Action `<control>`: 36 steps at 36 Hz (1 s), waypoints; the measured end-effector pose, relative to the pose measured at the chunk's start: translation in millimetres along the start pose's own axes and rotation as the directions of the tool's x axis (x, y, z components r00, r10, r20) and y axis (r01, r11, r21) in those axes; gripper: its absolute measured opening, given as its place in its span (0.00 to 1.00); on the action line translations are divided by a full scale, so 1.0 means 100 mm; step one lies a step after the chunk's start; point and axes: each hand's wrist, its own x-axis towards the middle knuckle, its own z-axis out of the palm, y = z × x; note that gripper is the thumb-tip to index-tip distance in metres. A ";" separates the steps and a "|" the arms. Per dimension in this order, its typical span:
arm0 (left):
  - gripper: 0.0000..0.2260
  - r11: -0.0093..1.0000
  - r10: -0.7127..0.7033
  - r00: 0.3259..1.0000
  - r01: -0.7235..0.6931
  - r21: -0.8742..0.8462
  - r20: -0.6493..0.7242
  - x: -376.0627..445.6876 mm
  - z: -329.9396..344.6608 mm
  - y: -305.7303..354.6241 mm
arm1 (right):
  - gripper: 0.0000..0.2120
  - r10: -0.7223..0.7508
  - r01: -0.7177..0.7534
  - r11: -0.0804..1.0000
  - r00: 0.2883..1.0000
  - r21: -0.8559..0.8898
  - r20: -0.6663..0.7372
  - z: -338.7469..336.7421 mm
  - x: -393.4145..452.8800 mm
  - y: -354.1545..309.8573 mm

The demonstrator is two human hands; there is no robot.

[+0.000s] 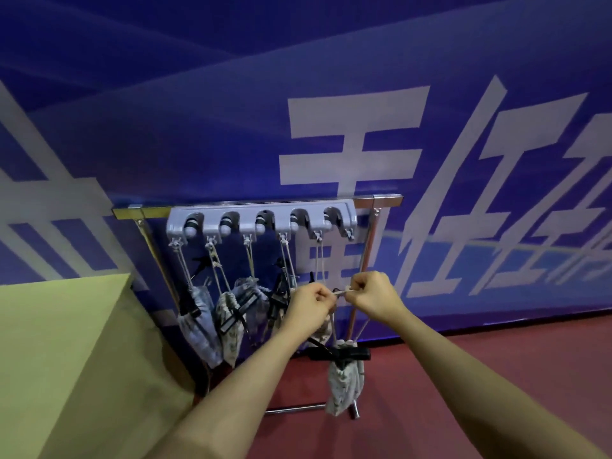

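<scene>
A grey holder strip (pixel 261 220) with several clamp slots and small hooks is fixed to a chrome rack (pixel 381 200). Several drawstring pouches (pixel 205 323) hang from the hooks by white cords. My left hand (pixel 309 308) and my right hand (pixel 374 296) both pinch a short stretch of white cord (pixel 342 292) between them, below the hook second from the right. Under my hands a small patterned pouch (pixel 344 382) dangles on that cord, with a black clip (pixel 344 354) across its neck.
A yellow-green block (pixel 66 359) stands at the left, close against the rack's left leg. Behind the rack runs a blue banner wall (pixel 198 127) with large white characters. The floor (pixel 463 376) is dark red, and the rack's foot bar (pixel 298 409) lies on it.
</scene>
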 end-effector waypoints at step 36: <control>0.08 0.963 -0.042 0.989 0.078 0.257 -0.143 1.38 0.47 0.29 | 0.11 0.070 -0.070 0.994 0.998 0.086 0.011 -0.15 1.19 0.56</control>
